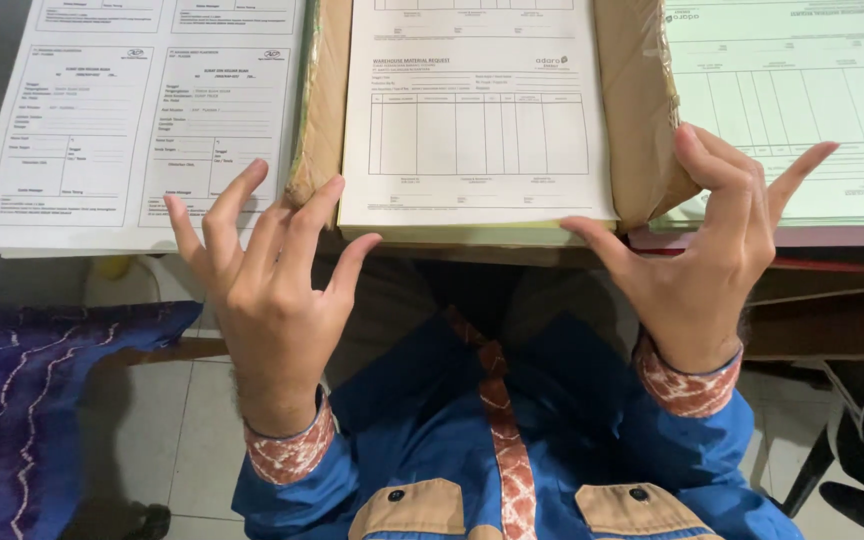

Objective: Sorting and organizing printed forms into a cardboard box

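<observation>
A thick stack of white printed forms (477,120) lies in opened brown wrapping paper (632,110) on the desk in front of me. My left hand (267,290) hovers at the stack's near left corner, fingers spread, holding nothing. My right hand (707,250) is raised at the near right corner, fingers apart, its thumb tip close to the stack's front edge. Both wrists show blue sleeves with red patterned cuffs.
A second stack of white forms (132,130) lies to the left. A pale green stack of forms (802,110) lies to the right. Purple patterned cloth (22,400) is at lower left, over a tiled floor (187,430). A dark desk edge (832,300) runs at right.
</observation>
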